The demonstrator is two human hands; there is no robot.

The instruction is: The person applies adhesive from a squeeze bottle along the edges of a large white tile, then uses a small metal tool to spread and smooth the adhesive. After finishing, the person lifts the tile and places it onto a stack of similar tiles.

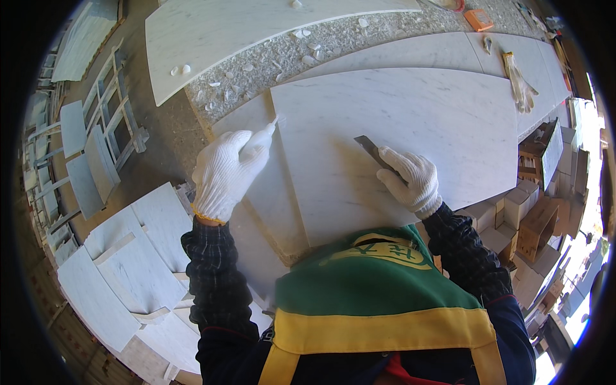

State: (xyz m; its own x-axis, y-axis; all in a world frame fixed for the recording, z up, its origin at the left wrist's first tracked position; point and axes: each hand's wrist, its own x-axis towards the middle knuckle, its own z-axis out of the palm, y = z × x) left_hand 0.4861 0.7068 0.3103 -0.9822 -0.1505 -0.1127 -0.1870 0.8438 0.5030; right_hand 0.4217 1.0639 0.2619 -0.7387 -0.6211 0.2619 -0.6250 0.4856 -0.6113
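Note:
My left hand, in a white knit glove, is closed around a small white bottle with a tapered nozzle. The nozzle's tip meets the left edge of a large white, grey-veined stone slab, near its upper left corner. My fingers hide most of the bottle. My right hand, gloved the same way, grips a dark flat blade, perhaps a scraper, over the middle of the slab. Its far end angles up and left, and its near end disappears inside the glove. Another pale slab lies under the large one's left edge.
Beyond lies a rough grey surface strewn with white chips, and another curved slab. A loose glove and an orange box sit at upper right. Slabs are stacked at lower left; cardboard boxes stand right.

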